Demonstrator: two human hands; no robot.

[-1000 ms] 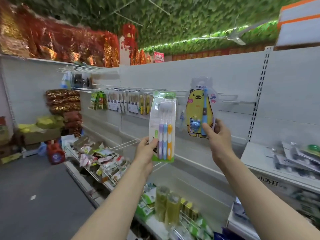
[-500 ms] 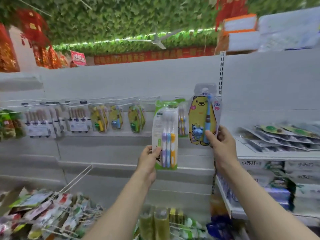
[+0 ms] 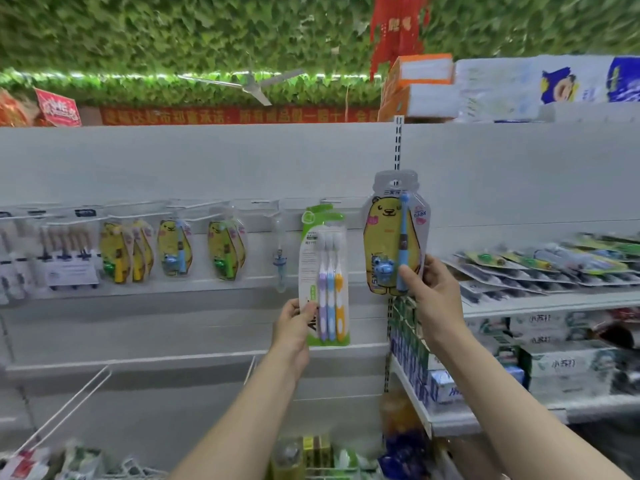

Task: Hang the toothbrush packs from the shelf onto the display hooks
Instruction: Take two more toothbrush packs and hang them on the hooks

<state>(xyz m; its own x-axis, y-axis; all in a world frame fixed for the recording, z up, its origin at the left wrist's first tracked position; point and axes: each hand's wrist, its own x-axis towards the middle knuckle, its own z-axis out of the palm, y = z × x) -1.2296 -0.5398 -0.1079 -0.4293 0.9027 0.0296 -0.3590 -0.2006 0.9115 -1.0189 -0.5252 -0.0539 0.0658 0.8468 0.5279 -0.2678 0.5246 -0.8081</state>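
I am pinching the green-carded three-brush pack in my left hand and the yellow bear-shaped blister pack in my right hand at frame centre, neither hooked, while similar bear packs hang centre-left and flat packs are waiting on the right shelf.

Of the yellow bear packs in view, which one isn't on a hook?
The bear pack in the right hand, held up right of the three-brush pack. The other bear packs hang in the row to the left.
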